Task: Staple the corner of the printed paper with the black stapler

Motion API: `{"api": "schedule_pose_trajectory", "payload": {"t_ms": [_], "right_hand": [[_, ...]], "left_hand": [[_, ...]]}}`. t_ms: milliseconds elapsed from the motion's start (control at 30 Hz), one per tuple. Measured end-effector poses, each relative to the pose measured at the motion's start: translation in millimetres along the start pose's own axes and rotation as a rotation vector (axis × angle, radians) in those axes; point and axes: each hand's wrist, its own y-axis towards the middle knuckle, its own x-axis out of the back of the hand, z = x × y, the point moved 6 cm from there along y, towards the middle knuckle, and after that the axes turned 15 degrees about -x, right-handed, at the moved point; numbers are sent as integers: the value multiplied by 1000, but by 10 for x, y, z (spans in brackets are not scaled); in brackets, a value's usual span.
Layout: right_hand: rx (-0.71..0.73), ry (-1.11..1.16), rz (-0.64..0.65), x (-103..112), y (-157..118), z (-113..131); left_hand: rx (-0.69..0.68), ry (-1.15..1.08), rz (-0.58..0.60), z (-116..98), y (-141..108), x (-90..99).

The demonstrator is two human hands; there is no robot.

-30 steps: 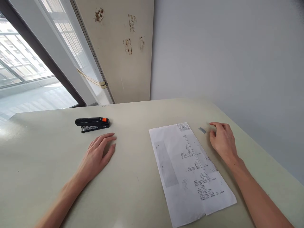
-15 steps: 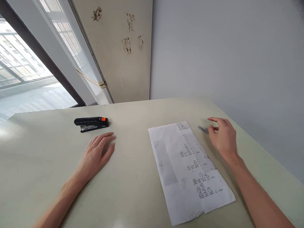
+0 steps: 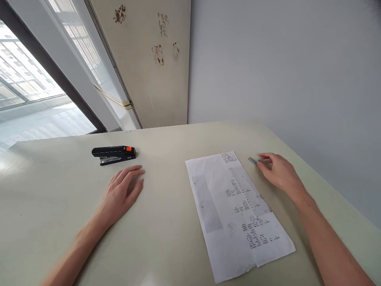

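A black stapler with an orange button [image 3: 114, 154] lies at the left of the table. Just in front of it rests my left hand [image 3: 122, 190], fingers loosely bent and apart, with nothing in it. Printed sheets of paper [image 3: 220, 198] lie to the right of centre. Beyond their right edge is a small grey strip of staples [image 3: 253, 161]. The fingertips of my right hand [image 3: 278, 171] are at the right end of this strip, thumb in front and fingers behind, partly covering it. Whether they pinch it firmly is hard to see.
The pale table [image 3: 166, 246] has its far edge against a beige panel [image 3: 160, 91] with brown stains. A grey-blue wall [image 3: 268, 63] runs along the right. A window [image 3: 26, 71] stands at the back left.
My right hand has lowered onto the grey strip, its thumb and fingers closing towards its right end. My left hand, the stapler and the paper have stayed in place.
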Motion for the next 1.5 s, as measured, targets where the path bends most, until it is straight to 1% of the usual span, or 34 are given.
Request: {"api": "schedule_pose_trajectory", "payload": {"t_ms": [67, 200, 400, 500, 567, 667, 767, 800, 867, 967, 1067, 1133, 1200, 1267, 1333, 1400, 1500], "right_hand": [[12, -10, 20, -14, -10, 13], [-9, -77, -15, 5, -50, 41], [-82, -105, -28, 59, -90, 71], [-66, -29, -69, 134, -110, 135], [-1, 77, -46, 154, -145, 243], [115, 227, 84, 106, -251, 480], [180, 275, 240, 5, -401, 698], [182, 275, 270, -20, -446, 745], [164, 273, 287, -41, -513, 795], [107, 285, 312, -69, -573, 806], [75, 335, 405, -159, -652, 851], [76, 422, 469, -225, -744, 935], [87, 545, 597, -306, -890, 1063], [123, 664, 792, -382, -1079, 1220], [161, 757, 922, -412, -1228, 1343], [171, 820, 959, -419, -1283, 1396], [123, 873, 892, -423, -1221, 1367]], "left_hand": [[5, -1, -2, 5, 2, 3], [6, -1, -4, 7, 7, 6], [0, 1, -2, 6, 18, 5], [-4, 0, -6, 11, 16, 3], [-2, -3, -4, 16, 13, -1], [1, -6, 2, 20, 12, -6], [4, -6, 1, 22, 12, -10], [5, -5, -1, 24, 10, -9], [7, -5, -2, 27, 2, -4], [3, -8, -3, 28, -12, 15], [-2, -3, -3, 26, -19, 30], [-13, 5, -4, 17, -15, 29], [-22, 5, 4, 7, -11, 18], [-24, -6, 25, 2, -6, -4], [-41, -23, 58, -8, 4, -36], [-82, -33, 101, -29, 23, -80], [-124, -24, 151, -31, 48, -140]]}}
